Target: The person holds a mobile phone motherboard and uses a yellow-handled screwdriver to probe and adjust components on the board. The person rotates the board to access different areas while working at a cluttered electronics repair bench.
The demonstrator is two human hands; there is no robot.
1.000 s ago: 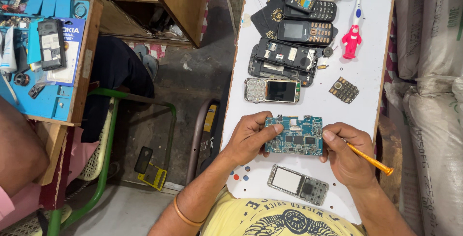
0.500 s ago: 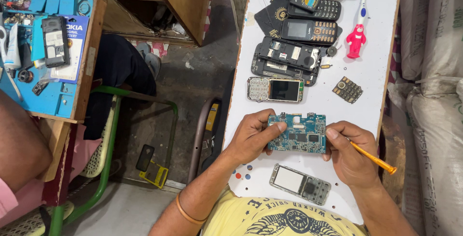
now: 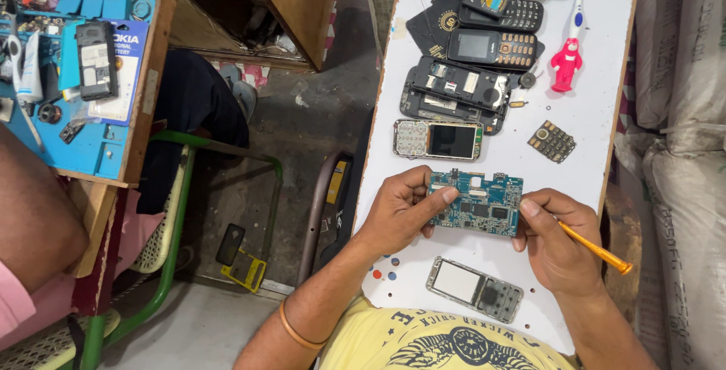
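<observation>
Left hand (image 3: pixel 397 211) pinches blue phone circuit board (image 3: pixel 476 204) at board's 9 o'clock edge, thumb on top. Right hand (image 3: pixel 556 245) at board's 3 o'clock, closed around orange-handled screwdriver (image 3: pixel 594 247), fingertips touching board edge. Board over white table (image 3: pixel 597 136); phone front frame (image 3: pixel 474 288) at 6 o'clock.

Both hands (image 3: pixel 401 211) curled close — fingertips apparently pinching.

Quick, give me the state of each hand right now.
Left hand: closed on the left edge of the blue-green rectangular circuit board.
Right hand: closed around the thin orange-handled tool, fingertips at the board's right edge.
</observation>
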